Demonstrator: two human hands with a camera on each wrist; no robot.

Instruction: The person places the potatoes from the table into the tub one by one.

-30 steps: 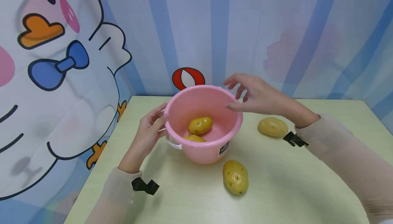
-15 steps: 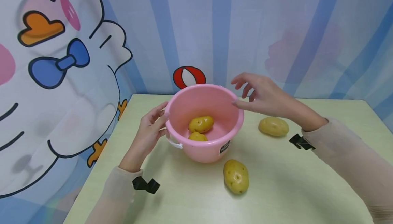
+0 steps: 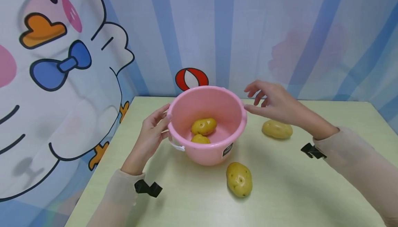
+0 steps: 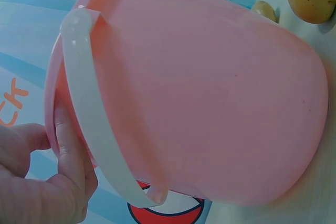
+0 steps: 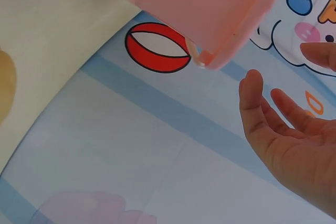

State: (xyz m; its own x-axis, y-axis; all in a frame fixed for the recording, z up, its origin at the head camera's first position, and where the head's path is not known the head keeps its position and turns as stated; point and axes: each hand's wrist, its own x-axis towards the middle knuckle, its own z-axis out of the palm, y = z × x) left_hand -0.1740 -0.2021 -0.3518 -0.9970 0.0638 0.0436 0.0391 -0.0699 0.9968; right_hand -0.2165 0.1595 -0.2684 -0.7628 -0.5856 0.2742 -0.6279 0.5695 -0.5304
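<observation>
A pink bucket [image 3: 205, 154] stands on the table, its mouth tipped toward the head camera. My left hand [image 3: 149, 130] grips its left rim, thumb on one side and fingers on the other; the left wrist view shows this pinch beside the white handle [image 4: 89, 93]. Inside lie two potatoes: a whole yellow potato [image 3: 203, 126] and, nearer the front wall, a partly hidden potato [image 3: 200, 139]. My right hand [image 3: 273, 102] hovers just right of the bucket's rim, fingers loosely bent and holding nothing. In the right wrist view its fingers [image 5: 252, 98] are apart from the bucket.
On the pale table [image 3: 186, 199], one potato [image 3: 239, 179] lies in front of the bucket and a paler potato [image 3: 277, 129] lies to its right, below my right hand. A blue striped cloth backdrop [image 3: 199, 30] with cartoon prints rises behind the table.
My right hand has moved from over the bucket's mouth to the right, outside the rim. The front potato in the bucket has shifted slightly. My left hand keeps its place on the rim.
</observation>
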